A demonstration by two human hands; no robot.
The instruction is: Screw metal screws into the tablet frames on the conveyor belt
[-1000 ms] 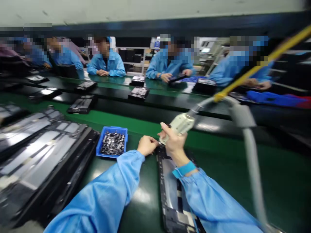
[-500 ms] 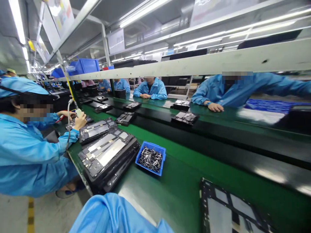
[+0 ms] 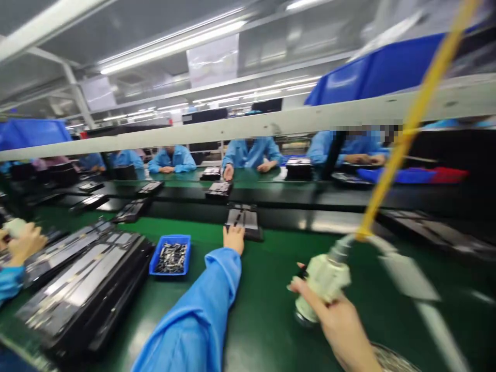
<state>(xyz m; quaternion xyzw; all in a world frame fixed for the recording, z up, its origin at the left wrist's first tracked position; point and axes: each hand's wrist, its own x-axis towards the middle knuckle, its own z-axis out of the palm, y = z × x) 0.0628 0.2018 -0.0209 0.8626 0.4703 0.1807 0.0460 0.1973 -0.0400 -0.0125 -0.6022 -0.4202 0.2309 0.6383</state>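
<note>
My left hand [image 3: 233, 238] is stretched far forward and rests on the near edge of a dark panel [image 3: 245, 219] lying at the belt's edge; its fingers look curled over the panel's rim. My right hand [image 3: 338, 321] is low at the right, wrapped round a pale electric screwdriver [image 3: 324, 281] whose hose and yellow cord [image 3: 403, 139] rise to the upper right. A small blue bin of metal parts [image 3: 171, 256] sits left of my left arm.
A stack of dark panels [image 3: 79, 289] lies at the left on the green bench [image 3: 267, 310]. A neighbour's hand [image 3: 24, 244] shows at the far left. Several people in blue coats sit across the black conveyor [image 3: 294, 195], which carries more panels. A white rail [image 3: 240, 126] crosses overhead.
The view swung left and back. My left hand has moved from beside the screwdriver tip out to a panel at the belt. My right hand has drawn back with the screwdriver.
</note>
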